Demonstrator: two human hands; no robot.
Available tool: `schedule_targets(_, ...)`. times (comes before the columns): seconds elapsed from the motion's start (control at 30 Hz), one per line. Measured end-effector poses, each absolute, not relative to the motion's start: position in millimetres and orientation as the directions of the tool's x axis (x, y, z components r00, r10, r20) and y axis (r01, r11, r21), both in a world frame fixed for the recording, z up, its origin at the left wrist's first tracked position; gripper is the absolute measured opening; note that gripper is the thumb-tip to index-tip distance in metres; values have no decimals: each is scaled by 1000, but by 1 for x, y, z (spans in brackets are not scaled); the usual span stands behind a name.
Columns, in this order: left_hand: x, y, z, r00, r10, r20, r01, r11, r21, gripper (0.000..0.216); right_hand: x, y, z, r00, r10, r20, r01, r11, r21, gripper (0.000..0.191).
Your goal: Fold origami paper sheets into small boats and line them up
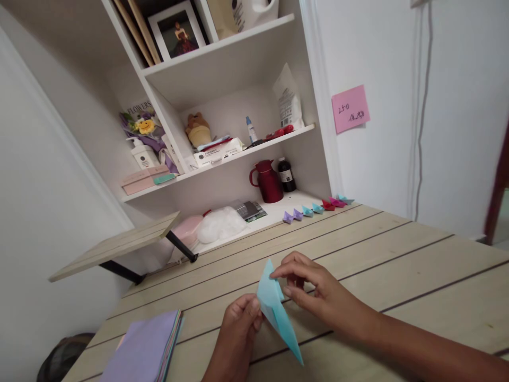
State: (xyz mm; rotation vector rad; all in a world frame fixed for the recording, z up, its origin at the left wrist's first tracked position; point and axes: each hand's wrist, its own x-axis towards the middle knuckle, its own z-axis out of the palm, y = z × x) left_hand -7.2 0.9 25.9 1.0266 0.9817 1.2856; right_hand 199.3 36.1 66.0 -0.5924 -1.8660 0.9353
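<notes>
A folded sheet of light blue origami paper is held above the wooden table, its long point slanting down to the right. My left hand pinches the paper's left edge between thumb and fingers. At the upper right edge, my right hand has its index fingertip on the paper, with the thumb close to a folded flap; its fingers are curled and slightly apart. Part of the fold is hidden from this side. Left of my hands lies a stack of coloured paper, lilac on top.
Several small folded paper boats line the far edge of the wooden table. Behind stand a red jug and a dark bottle. A small raised stand is at the left. A pink note sticks to the wall.
</notes>
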Motion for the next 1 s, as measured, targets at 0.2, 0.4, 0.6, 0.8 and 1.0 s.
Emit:
schedule_targets(0.2, -7, 1, 26, 48, 999, -17, -283, 30, 959, 27, 203, 39, 62, -431, 693, 577, -23, 631, -775, 21)
schedule_targets(0.4, -10, 2, 22, 70, 998, 0, -276, 19, 961, 26, 203, 36, 65, -433, 694, 575, -24, 629, -777, 21)
schedule_targets(0.6, -10, 3, 21, 57, 998, -7, -267, 22, 964, 27, 203, 34, 65, -457, 670, 585, -18, 651, -759, 25)
schedule_targets(0.8, -9, 3, 23, 72, 997, 8, -257, 11, 966, 27, 202, 35, 65, -463, 672, 577, 16, 658, -753, 24)
schedule_targets(1.0, -9, 2, 22, 78, 997, 17, -259, 4, 966, 28, 203, 36, 66, -430, 683, 591, 5, 656, -754, 21)
